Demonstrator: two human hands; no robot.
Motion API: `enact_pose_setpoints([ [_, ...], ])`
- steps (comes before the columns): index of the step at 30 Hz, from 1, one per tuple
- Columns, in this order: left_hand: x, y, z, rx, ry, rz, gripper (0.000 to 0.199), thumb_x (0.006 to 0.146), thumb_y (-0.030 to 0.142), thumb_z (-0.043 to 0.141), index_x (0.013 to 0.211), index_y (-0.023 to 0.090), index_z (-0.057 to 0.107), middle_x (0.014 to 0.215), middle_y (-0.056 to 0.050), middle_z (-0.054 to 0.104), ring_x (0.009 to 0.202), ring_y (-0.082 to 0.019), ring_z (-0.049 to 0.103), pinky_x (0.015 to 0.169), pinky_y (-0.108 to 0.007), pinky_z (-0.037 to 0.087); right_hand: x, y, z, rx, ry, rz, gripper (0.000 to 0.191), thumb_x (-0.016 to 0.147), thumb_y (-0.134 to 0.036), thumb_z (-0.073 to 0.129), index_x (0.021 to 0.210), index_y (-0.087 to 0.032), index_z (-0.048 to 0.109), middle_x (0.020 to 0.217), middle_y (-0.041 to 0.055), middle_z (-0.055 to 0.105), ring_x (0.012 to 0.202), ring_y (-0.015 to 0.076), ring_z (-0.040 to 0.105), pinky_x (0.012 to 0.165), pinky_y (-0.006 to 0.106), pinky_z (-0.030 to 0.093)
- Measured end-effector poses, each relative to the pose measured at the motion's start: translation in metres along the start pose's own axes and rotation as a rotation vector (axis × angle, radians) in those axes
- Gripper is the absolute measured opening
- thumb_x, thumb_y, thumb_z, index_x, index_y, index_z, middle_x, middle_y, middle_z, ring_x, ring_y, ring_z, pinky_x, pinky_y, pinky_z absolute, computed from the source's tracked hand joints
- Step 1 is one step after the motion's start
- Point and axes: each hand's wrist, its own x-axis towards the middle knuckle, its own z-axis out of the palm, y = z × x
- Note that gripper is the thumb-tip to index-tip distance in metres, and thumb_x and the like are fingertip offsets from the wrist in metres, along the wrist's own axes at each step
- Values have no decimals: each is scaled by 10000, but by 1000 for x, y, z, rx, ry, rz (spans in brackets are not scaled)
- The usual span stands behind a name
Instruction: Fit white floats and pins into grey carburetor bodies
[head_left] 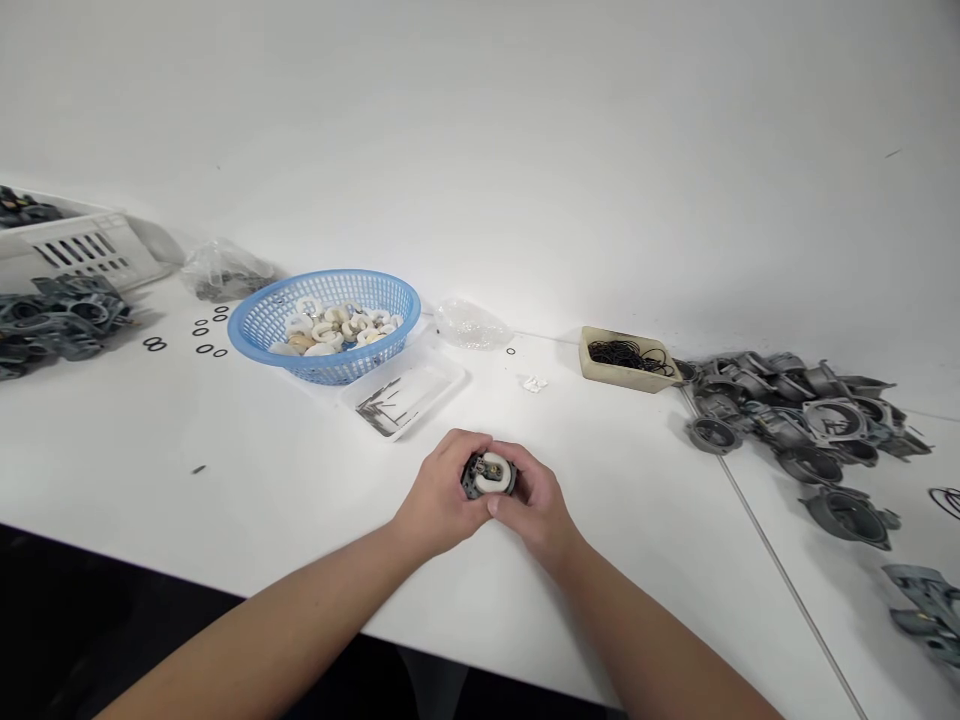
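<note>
Near the middle of the table, both my hands are closed around a dark grey carburetor body (471, 486). A white C-shaped float (493, 487) sits on its upward face, with small brass-coloured parts inside the curve. My left hand (441, 496) grips the left side, and my right hand (541, 505) wraps the right side. My thumbs meet at the near edge; the underside is hidden. Just beyond my hands stands a white tray (442, 388) with several thin metal pins. Behind it, a blue basket (324, 372) holds several white floats (328, 330).
Grey metal carburetor parts (787, 410) are heaped at the right. A cream box (626, 375) holds black rubber rings. At the left are more carburetor bodies (67, 315), a white crate (90, 250), a plastic bag (225, 268) and loose black rings (204, 349).
</note>
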Motion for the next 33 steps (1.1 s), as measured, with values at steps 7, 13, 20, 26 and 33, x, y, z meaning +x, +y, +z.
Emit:
enact_pose_setpoints([
  [7, 3, -1, 0, -14, -44, 77, 519, 618, 174, 679, 1103, 232, 504, 1066, -61, 542, 1000, -210, 536, 853, -368, 509, 2, -3, 5, 80, 60, 85, 456, 638, -152, 584, 1089, -220, 603, 1013, 37, 649, 980, 262, 601, 853, 434, 505],
  [13, 0, 0, 0, -13, -63, 163, 700, 539, 53, 597, 1196, 222, 428, 1117, -87, 502, 1044, -229, 504, 875, -390, 507, 0, 4, 5, -64, 73, 51, 471, 671, -177, 632, 1137, -215, 574, 1036, 60, 652, 965, 268, 616, 835, 435, 520],
  [20, -3, -4, -1, -69, -92, 182, 785, 536, 30, 553, 1274, 212, 360, 1173, -105, 453, 1092, -235, 481, 918, -405, 493, -1, 7, 5, -103, 90, 61, 436, 706, -261, 690, 1125, -222, 575, 1009, 62, 665, 935, 264, 636, 812, 432, 544],
  [26, -6, -6, -1, -52, -86, 195, 818, 546, 30, 534, 1311, 226, 322, 1219, -114, 428, 1145, -260, 448, 973, -465, 452, 1, 11, 3, -132, 93, 23, 431, 702, -271, 689, 1117, -225, 582, 1026, 67, 658, 939, 268, 628, 814, 442, 537],
  [33, -7, -9, 2, -10, -78, 202, 851, 568, 39, 539, 1346, 251, 269, 1281, -118, 400, 1204, -274, 411, 1014, -499, 413, 1, 14, 2, -134, 81, 12, 424, 709, -294, 695, 1111, -226, 577, 1013, 68, 659, 925, 270, 632, 818, 453, 541],
])
